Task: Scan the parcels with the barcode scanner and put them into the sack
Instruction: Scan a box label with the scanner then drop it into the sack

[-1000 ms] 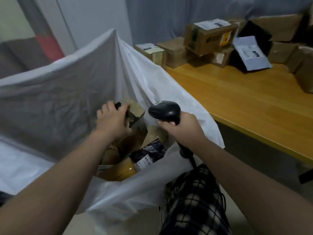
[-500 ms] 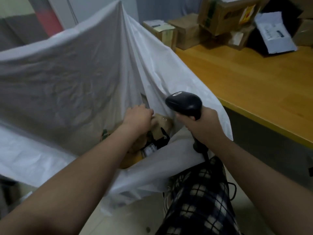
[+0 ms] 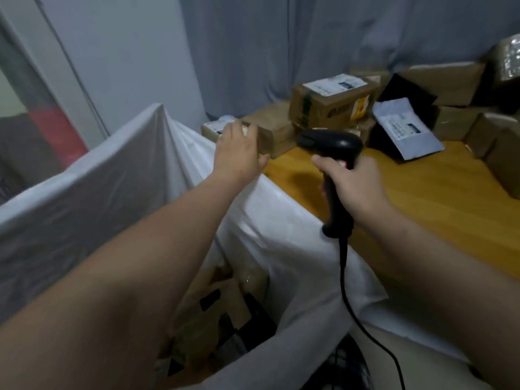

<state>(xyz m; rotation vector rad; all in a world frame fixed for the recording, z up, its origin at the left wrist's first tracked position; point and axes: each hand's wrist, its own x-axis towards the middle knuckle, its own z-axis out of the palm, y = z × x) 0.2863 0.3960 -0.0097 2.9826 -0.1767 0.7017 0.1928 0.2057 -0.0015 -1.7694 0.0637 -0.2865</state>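
Note:
My right hand (image 3: 356, 187) grips the black barcode scanner (image 3: 334, 153) by its handle, head up over the table's near edge, its cable hanging down. My left hand (image 3: 237, 152) stretches out over the sack's far rim, fingers relaxed, at a small brown parcel (image 3: 274, 136) and a white-labelled parcel (image 3: 212, 129) on the table corner; whether it touches them I cannot tell. The white sack (image 3: 112, 170) stands open below, with several brown and black parcels (image 3: 222, 308) inside.
The wooden table (image 3: 422, 198) runs to the right. At its back lie a labelled carton (image 3: 332, 104), a grey mailer bag (image 3: 405, 129) and several more cardboard boxes (image 3: 450, 83) against a grey curtain. Checked trousers show at the bottom.
My left hand has left the parcels in the sack and reached up to the parcels on the table corner. The scanner hand has risen over the table edge.

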